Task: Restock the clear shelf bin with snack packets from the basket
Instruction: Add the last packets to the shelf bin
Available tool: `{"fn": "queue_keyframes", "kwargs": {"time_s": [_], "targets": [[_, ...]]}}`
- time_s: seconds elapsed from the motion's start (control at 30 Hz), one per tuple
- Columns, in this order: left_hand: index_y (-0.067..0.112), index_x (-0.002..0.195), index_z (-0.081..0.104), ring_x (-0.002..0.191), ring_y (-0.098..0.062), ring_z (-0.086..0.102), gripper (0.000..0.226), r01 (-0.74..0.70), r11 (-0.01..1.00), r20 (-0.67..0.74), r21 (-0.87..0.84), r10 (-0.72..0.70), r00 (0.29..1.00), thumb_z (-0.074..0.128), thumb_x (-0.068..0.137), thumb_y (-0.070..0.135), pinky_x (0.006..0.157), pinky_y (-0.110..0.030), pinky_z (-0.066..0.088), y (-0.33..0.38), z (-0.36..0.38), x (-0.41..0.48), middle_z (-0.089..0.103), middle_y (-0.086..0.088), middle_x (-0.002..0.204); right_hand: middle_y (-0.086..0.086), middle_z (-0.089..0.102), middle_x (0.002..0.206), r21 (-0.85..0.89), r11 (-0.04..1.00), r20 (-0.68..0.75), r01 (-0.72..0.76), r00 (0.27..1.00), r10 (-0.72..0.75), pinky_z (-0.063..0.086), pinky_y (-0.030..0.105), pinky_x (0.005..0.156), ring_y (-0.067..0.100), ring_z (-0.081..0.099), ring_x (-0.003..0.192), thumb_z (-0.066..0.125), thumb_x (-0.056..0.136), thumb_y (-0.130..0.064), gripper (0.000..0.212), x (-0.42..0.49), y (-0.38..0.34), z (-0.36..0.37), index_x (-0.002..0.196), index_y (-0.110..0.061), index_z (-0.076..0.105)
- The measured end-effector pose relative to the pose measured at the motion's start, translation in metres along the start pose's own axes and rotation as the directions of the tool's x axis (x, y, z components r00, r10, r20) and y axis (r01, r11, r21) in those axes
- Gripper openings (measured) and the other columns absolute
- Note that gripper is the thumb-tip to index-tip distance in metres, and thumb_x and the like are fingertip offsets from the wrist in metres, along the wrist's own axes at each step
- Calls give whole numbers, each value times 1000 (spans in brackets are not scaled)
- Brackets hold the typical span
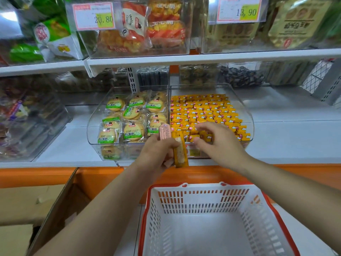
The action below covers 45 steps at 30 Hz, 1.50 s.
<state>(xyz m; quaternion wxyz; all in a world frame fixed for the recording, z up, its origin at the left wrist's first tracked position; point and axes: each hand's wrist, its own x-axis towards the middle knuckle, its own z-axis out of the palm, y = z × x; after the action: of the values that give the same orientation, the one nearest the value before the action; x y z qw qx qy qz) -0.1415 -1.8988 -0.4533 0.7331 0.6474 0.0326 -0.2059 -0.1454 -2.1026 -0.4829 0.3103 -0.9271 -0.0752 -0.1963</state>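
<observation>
Head view: we read "20.80" on one price tag (94, 16) and ",90" closing a second tag (239, 9). Our left hand (156, 154) grips a small stack of yellow snack packets (180, 154) at the front edge of the clear shelf bin (248, 124). Our right hand (219, 145) reaches inside the bin with fingers curled; we cannot tell whether they pinch anything. One white basket (203, 209) sits below.
</observation>
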Motion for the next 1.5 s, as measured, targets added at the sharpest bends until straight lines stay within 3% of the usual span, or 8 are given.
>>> {"fn": "queue_keyframes", "kwargs": {"time_s": [0.1, 0.4, 0.63, 0.73, 0.87, 0.97, 1.3, 1.5], "targets": [[13, 130, 53, 80, -24, 59, 37, -45, 998, 75, 32, 42, 996, 65, 96, 3, 54, -23, 48, -5, 1, 1, 69, -13, 95, -20, 70, 96, 423, 882, 171, -206, 974, 146, 49, 16, 74, -4, 65, 88, 59, 97, -37, 36, -2, -17, -2, 133, -34, 55], [6, 124, 60, 54, -6, 54, 25, -112, 993, 148, -44, 117, 982, 59, 100, 5, 51, -19, 48, -6, 0, 0, 60, 2, 63, -11, 71, 102, 595, 702, 416, -391, 897, 147, 59, 35, 82, 11, 71, 92, 64, 96, -21, 30, 12, -23, -18, 125, -31, 63], [11, 132, 55, 102, -32, 74, 34, -8, 992, 122, -129, 24, 992, 62, 98, 11, 75, -43, 65, -1, -4, -5, 72, -19, 118, 0, 71, 109, 817, 423, 404, -391, 913, 62, 57, 31, 71, 19, 69, 95, 59, 94, -1, 36, 9, -16, -25, 121, -24, 59], [16, 118, 59, 94, -32, 77, 19, 7, 986, 175, -166, 22, 984, 60, 100, 11, 66, -36, 65, -2, -1, -7, 76, -18, 111, 2, 70, 114, 867, 330, 389, -373, 921, 18, 58, 38, 81, 21, 67, 101, 63, 86, -7, 42, 12, -13, -31, 125, -22, 60], [15, 131, 52, 79, -18, 77, 40, -82, 995, 95, -59, 87, 992, 68, 95, 11, 69, -30, 62, -6, 3, -4, 71, -15, 111, 2, 71, 111, 835, 326, 443, -444, 893, 80, 57, 36, 78, 23, 70, 102, 63, 87, -29, 41, 13, -16, -33, 128, -31, 66], [21, 137, 46, 78, -17, 69, 53, -155, 980, 66, 121, 148, 987, 75, 92, 18, 77, -32, 58, -12, 3, -4, 68, -11, 109, -4, 69, 85, 747, 507, 389, -430, 901, 190, 58, 31, 70, 22, 75, 90, 64, 87, -45, 34, 11, -25, -29, 121, -43, 68], [12, 123, 59, 86, -16, 77, 36, -130, 991, 17, -42, 130, 991, 75, 90, 16, 67, -25, 59, -13, -2, -3, 75, -11, 106, 11, 73, 93, 846, 355, 274, -397, 896, 348, 60, 30, 69, 21, 75, 91, 68, 89, 1, 41, 17, -31, -30, 124, -17, 61], [13, 114, 61, 77, -17, 74, 25, -190, 974, -8, -123, 191, 982, 73, 92, 15, 65, -26, 60, -2, -10, -2, 74, -4, 78, 21, 63, 110, 836, 349, 338, -423, 899, 278, 59, 30, 70, 26, 73, 92, 73, 83, 1, 19, 16, -36, -28, 89, -17, 72]]}}
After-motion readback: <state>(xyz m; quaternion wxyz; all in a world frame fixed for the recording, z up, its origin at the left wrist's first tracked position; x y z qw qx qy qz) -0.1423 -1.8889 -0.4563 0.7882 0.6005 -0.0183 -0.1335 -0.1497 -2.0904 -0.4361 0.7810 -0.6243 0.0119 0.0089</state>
